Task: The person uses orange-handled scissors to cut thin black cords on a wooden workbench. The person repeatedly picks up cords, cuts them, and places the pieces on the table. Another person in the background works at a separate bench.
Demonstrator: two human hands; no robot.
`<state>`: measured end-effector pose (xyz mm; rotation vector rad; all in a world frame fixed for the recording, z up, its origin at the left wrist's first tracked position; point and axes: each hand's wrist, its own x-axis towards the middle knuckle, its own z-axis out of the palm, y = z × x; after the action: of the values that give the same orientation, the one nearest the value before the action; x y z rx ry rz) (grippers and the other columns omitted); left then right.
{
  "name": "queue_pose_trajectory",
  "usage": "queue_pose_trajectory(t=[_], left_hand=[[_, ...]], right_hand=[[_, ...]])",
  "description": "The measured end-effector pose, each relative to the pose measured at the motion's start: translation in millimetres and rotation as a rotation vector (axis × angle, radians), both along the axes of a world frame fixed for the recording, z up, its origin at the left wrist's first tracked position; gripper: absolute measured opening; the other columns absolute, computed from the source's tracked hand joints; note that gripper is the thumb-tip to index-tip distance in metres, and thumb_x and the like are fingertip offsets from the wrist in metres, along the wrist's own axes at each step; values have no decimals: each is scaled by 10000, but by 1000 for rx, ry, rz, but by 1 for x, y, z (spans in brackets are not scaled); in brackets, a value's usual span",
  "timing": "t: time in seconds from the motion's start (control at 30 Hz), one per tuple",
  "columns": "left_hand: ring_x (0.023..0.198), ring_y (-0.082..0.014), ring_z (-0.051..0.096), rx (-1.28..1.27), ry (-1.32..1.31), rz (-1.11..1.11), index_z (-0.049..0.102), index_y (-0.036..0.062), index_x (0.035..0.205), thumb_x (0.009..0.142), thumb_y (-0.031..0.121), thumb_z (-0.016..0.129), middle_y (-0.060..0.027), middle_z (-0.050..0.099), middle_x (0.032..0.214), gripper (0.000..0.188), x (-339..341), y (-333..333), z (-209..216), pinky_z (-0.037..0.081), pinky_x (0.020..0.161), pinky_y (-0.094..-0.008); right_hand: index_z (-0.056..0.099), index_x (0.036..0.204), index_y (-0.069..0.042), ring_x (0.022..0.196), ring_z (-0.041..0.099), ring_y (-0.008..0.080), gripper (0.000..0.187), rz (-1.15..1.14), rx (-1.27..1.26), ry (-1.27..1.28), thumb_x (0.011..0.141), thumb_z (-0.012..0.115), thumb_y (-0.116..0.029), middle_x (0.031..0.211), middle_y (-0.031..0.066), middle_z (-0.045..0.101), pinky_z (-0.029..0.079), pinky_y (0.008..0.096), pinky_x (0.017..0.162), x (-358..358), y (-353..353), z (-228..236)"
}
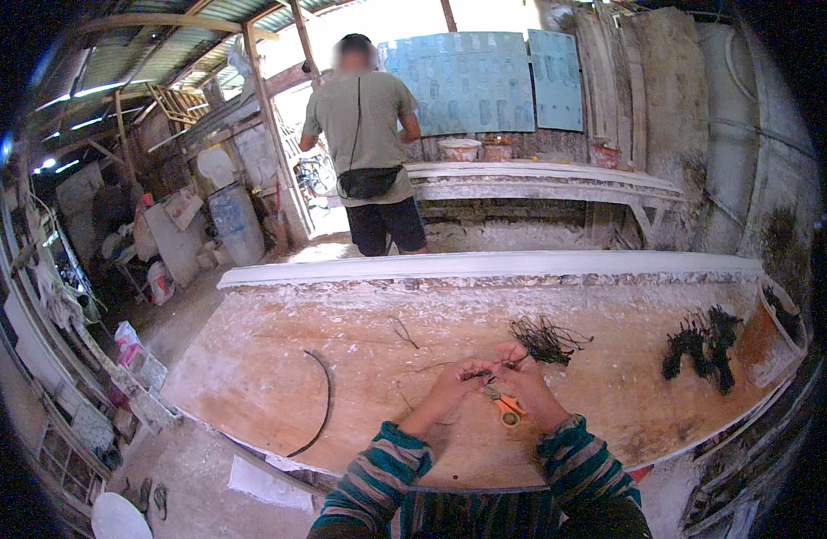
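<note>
Both hands meet over the near middle of the wooden table. My left hand (pixel 465 377) pinches a thin dark strand close to the fingertips of my right hand (pixel 521 366), which is closed on the same strand. The strand is too small to tell its material. Just below the fingers lie orange-handled scissors (pixel 508 410), partly covered by my hands. A loose bundle of thin dark strands (pixel 550 340) rests right behind my right hand.
At the right lie dark tied bundles (pixel 705 346) beside a tilted orange bucket (pixel 768 332). A curved black strip (pixel 326 404) is on the left. A long white board (pixel 494 266) runs along the table's far edge; beyond it a person (pixel 364 135) stands facing away near a bench (pixel 539 180).
</note>
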<state>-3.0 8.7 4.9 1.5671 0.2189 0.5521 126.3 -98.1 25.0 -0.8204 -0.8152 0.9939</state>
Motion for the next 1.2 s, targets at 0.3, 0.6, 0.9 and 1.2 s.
queue_pose_trajectory(t=[0.3,0.6,0.9,1.2], left_hand=[[759,-76,525,-279,-108,70,560,32,1039,843,50,517,-4,596,899,201,-3,5,-1,425,704,-207],[694,-68,501,-90,-20,401,584,24,974,827,88,552,-3,585,824,163,0,35,-31,403,603,-200],[650,-88,470,-145,-29,559,574,55,873,839,116,558,-7,580,768,72,-1,33,-19,381,607,-229],[620,-83,465,-61,14,454,576,64,820,855,128,562,1,587,742,74,-3,39,-25,367,563,-222]], right_hand=[[502,1016,-63,791,540,98,200,32,-36,-229,833,584,-50,892,7,561,443,232,723,-3,3,-6],[527,1095,-29,898,523,103,245,-8,75,-368,852,549,-59,979,40,574,445,252,782,1,-6,10],[525,1134,2,1033,530,144,255,107,136,-436,891,494,-69,1080,89,594,398,269,913,-8,-9,10],[560,1117,33,1037,535,143,255,145,95,-471,893,496,-69,1115,91,587,409,264,905,-8,-14,21]])
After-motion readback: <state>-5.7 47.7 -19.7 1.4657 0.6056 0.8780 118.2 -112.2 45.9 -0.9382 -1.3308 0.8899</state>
